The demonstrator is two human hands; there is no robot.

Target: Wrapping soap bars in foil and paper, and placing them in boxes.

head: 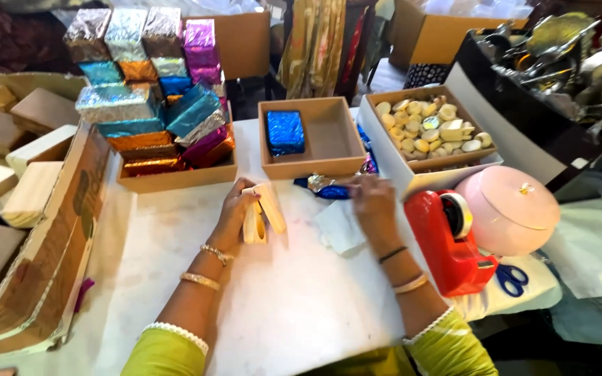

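A small wooden box is held open at the middle of the white counter.

In the head view, the pale wooden box [262, 212] is gripped by the left hand [235, 217], its fingers curled round the side and the lid tilted up. The right hand [373, 200] is laid near the far edge, fingertips pinching a blue foil wrapper [325, 186]. A white paper sheet [341, 226] is seen between the hands. A red tape dispenser [450, 240] is placed at the right edge, a shallow cardboard tray [325, 143] with a blue-wrapped box behind.
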